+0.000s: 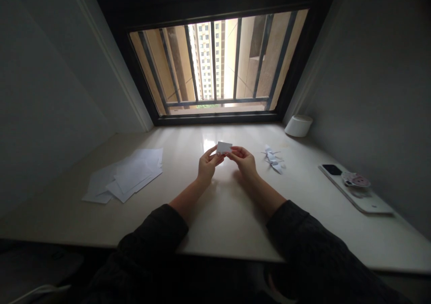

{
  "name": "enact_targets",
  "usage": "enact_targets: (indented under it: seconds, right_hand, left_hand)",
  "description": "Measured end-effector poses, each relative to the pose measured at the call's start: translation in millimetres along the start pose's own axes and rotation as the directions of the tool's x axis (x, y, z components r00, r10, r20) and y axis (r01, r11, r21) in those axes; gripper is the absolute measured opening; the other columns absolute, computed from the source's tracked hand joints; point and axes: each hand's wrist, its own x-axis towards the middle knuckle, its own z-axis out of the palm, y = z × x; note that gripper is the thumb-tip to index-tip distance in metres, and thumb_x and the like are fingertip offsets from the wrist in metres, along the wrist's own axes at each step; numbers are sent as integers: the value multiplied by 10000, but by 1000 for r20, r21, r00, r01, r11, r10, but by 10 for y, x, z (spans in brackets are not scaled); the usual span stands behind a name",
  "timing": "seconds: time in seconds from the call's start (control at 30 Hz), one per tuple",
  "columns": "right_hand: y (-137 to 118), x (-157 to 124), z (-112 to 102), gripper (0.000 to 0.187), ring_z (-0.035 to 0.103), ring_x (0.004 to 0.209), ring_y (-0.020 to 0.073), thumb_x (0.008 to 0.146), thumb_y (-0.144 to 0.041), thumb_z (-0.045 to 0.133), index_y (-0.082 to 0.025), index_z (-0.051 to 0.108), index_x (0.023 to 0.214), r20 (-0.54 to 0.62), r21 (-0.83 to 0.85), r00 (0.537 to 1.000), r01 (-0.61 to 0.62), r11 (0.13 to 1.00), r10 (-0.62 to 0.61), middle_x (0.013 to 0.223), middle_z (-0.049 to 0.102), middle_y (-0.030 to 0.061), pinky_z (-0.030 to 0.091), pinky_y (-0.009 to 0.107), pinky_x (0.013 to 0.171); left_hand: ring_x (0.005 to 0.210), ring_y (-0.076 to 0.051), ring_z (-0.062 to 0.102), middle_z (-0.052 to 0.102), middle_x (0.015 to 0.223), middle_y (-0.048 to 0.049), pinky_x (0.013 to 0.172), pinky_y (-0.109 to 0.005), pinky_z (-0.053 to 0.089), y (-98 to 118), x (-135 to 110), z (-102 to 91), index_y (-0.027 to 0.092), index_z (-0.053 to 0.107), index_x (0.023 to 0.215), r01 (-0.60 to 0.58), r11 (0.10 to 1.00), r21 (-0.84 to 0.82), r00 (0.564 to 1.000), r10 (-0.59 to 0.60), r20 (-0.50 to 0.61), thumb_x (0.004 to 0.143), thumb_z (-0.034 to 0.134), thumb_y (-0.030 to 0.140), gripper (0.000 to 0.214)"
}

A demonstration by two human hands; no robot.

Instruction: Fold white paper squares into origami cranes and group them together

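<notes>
A small white piece of paper (224,147), roughly rectangular, is held up between my two hands above the pale counter. My left hand (208,164) pinches its left and lower edge with thumb and fingers. On the other side, my right hand (244,160) grips the right edge the same way. Whether the paper is folded in layers cannot be made out. To the right of my right hand lie several small folded paper shapes (273,159) with thin pointed ends. A loose stack of white paper sheets (136,171) is spread out at the left.
The counter (215,223) runs up to a barred window (215,66). At the back right corner stands a white cylindrical object (298,126). A white phone (367,201) with a round pinkish grip (356,179) lies near the right wall.
</notes>
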Motion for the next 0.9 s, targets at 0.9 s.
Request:
enact_targets:
  seconds: [0.9]
  right_hand:
    - [4, 84, -105, 238, 644, 794, 191, 732, -355, 657, -211, 668, 922, 68, -249, 977, 211, 945, -200, 852, 700, 44, 497, 357, 784]
  left_hand:
    - [883, -207, 649, 707, 911, -99, 756, -318, 504, 38, 66, -71, 147, 663, 1049, 28, 981, 190, 998, -38, 47, 649, 752, 409, 487]
